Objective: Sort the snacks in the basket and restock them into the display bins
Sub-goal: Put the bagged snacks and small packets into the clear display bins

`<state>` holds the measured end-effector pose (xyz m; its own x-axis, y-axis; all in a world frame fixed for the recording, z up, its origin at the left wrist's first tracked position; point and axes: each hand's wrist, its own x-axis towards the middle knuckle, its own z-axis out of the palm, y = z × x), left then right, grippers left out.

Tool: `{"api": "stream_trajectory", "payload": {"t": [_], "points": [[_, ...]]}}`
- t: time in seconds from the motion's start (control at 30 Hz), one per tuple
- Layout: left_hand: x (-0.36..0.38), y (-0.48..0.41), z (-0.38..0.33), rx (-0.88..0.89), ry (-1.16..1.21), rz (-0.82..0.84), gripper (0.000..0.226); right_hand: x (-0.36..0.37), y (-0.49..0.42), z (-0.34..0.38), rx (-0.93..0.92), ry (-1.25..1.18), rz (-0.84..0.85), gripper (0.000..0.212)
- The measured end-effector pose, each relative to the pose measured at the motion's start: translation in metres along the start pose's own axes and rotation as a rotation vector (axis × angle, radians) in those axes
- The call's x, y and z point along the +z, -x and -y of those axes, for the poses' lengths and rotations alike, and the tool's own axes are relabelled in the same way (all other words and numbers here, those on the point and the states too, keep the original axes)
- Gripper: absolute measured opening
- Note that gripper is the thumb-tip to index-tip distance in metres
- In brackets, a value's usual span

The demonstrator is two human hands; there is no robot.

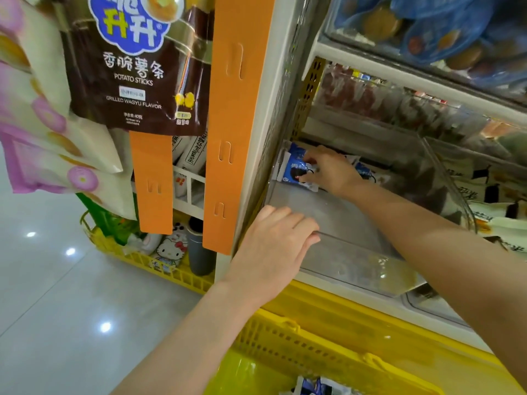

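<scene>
The small blue-and-white foil snack packet (295, 170) lies at the back left corner of the clear plastic display bin (356, 263), on the bin's floor and close to its left wall. It looks light and thin, a crinkly sealed wrapper, so I judge it needs hardly any force. The film is likely slick, and a hard squeeze could crush what is inside. The safest hold would be across its flat faces near the middle, or by a crimped end seal.

The right hand (328, 169) reaches deep into the bin, forearm stretched diagonally over the front wall, fingers curled down onto the packet's right half, thumb out of sight. It seems to pinch the wrapper, though how firmly I cannot tell. A second similar blue packet (366, 171) lies just beside the wrist, on its right.

The left hand (273, 246) is at the bin's front left corner, knuckles up, fingers hooked over the front rim and gripping it, probably to steady the bin. Below, the yellow slatted plastic basket (299, 337) holds more blue-and-white packets (319, 389) that are not yet sorted
</scene>
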<state>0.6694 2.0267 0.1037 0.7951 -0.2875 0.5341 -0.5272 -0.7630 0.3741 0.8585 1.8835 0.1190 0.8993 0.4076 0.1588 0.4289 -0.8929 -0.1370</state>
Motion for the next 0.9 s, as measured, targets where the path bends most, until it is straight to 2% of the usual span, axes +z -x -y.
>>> {"api": "stream_trajectory", "payload": {"t": [0.1,0.17,0.37,0.5,0.63,0.7,0.8,0.9], "points": [[0.002,0.000,0.000,-0.003,-0.028,-0.002,0.022,-0.007,0.007,0.005,-0.010,0.064,0.041,0.058],[0.002,0.000,0.000,-0.002,-0.045,0.002,0.022,-0.011,0.018,0.007,0.029,0.005,0.042,0.060],[0.002,0.003,-0.005,-0.030,-0.107,-0.014,0.013,-0.038,0.098,0.022,0.134,-0.348,-0.138,0.036],[0.005,0.011,-0.025,-0.140,-0.134,0.009,0.027,-0.045,0.182,0.018,0.110,-0.197,-0.061,0.039],[0.007,0.025,-0.043,-0.160,-0.087,0.001,0.039,-0.027,0.247,0.012,0.017,0.098,-0.226,0.042],[0.008,0.036,-0.053,-0.133,-0.006,-0.049,0.035,-0.015,0.273,0.009,0.017,0.104,-0.299,0.047],[0.029,0.067,-0.071,-0.033,0.006,-0.074,0.025,0.011,0.311,0.002,-0.030,-0.024,-0.420,0.026],[0.067,0.104,-0.087,-0.151,0.061,0.122,0.021,0.054,0.346,0.003,0.005,-0.164,-0.421,0.014]]}}
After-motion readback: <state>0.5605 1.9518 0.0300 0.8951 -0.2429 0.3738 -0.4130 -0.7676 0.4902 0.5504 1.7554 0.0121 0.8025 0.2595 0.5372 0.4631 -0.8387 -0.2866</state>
